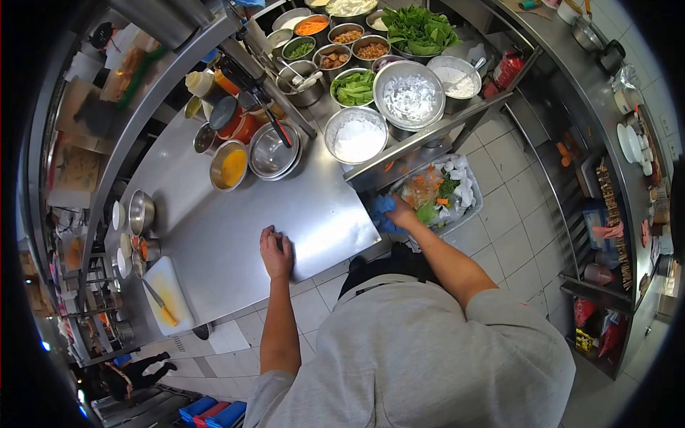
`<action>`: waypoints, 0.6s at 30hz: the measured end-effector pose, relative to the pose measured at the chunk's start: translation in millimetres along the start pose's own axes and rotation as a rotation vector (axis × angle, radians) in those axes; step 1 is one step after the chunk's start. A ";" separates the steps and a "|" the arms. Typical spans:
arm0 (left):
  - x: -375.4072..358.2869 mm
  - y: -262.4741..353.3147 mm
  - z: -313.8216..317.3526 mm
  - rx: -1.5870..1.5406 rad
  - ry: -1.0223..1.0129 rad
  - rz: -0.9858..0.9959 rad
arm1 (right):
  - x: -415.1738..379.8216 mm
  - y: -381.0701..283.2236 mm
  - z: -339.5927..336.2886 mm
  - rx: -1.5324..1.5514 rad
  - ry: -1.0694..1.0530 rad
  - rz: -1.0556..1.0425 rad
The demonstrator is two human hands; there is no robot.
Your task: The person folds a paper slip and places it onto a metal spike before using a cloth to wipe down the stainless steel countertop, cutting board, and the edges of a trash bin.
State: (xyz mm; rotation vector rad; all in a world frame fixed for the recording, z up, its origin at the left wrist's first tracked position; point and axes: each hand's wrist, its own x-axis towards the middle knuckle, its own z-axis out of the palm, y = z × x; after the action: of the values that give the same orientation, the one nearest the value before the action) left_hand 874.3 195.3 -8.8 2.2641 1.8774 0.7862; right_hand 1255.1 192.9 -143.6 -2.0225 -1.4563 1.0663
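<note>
My left hand (276,255) rests on the steel worktable (214,267), its fingers loosely bent and nothing visible in them. Beyond the table's right end, my right hand (404,214) is closed on a blue cloth (384,208). The cloth hangs beside the left rim of a waste bin (477,196), and part of it is hidden by the hand. Inside the bin lie vegetable scraps (421,189), orange bits, greens and crumpled white paper.
Ahead stand a bowl of white powder (356,135), a colander (409,95), leafy greens (421,31) and several topping tins. Stacked steel bowls (274,150) sit beside a bowl of yellow liquid (232,168). A knife (160,302) lies on a white cutting board (178,296) at left.
</note>
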 end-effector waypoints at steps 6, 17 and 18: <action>-1.3 0.1 3.9 -0.018 0.005 -0.015 | -13.2 -45.6 -7.0 1.011 -0.036 0.126; -2.7 -2.0 6.4 -0.025 -0.002 -0.018 | 9.0 17.6 -36.0 1.156 0.162 0.338; -2.5 -1.9 6.5 -0.028 0.003 -0.023 | -4.0 -0.1 -49.0 1.120 0.214 0.329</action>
State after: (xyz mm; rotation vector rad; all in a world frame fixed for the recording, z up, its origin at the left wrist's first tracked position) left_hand 875.2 195.0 -15.9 2.2220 1.8786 0.8079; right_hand 1292.9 193.8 -112.1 -1.4444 -0.2304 1.3111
